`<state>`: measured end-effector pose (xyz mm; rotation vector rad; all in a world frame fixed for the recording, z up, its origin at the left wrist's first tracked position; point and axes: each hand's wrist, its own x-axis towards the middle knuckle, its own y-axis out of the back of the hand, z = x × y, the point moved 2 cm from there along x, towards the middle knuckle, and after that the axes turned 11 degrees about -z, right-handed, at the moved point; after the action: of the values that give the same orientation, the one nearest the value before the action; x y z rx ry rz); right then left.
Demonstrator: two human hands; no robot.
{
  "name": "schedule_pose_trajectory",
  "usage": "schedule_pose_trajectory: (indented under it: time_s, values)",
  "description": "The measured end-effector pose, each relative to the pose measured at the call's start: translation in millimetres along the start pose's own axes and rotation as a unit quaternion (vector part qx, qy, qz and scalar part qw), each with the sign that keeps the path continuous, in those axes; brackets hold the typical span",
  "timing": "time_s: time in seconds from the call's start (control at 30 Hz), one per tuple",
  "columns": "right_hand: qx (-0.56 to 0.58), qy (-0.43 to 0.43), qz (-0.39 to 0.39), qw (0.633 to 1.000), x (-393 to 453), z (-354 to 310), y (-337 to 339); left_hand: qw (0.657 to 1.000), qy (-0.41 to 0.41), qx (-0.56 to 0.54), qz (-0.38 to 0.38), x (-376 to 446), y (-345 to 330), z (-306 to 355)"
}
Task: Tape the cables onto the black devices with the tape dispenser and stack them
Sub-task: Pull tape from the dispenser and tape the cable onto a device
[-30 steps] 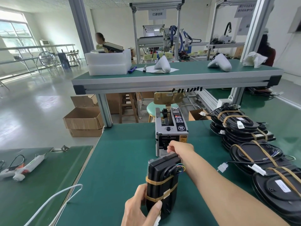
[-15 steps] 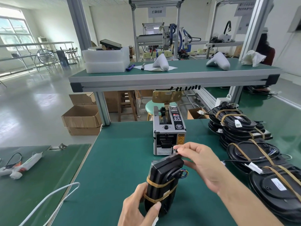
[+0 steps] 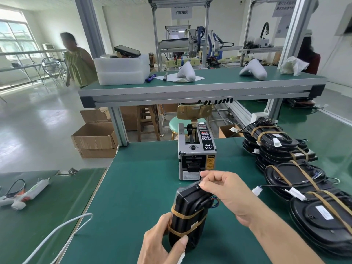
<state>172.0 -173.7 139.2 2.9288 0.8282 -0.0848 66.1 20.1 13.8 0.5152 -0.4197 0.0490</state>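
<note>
L hand grips black device; R hand pinches at its top.

A hot glue gun is lying on the lower green bench at left, with a white cable trailing across the bench edge. Open cardboard boxes are sitting on the floor beside an aluminium post. On the raised green shelf, white foam trays are standing stacked, near two white moulded shells. A person in a green top is standing behind the shelf. A round green stool is standing beneath it.
</note>
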Motion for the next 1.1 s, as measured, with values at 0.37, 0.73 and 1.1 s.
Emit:
schedule_pose_trajectory:
  time_s: [0.37,0.73,1.1]
  values:
    - [-0.024,-0.012,-0.004,1.000,4.6,2.6,6.5,1.000,-0.007,0.004,0.000,0.9,0.1,-2.2]
    - [-0.048,-0.011,0.013,0.999,5.9,5.5,4.1,1.000,-0.008,0.003,0.001,0.7,0.4,-3.1]
    - [-0.118,-0.022,0.028,0.992,5.8,3.9,1.9,1.000,-0.006,0.011,-0.002,0.7,0.0,-4.1]
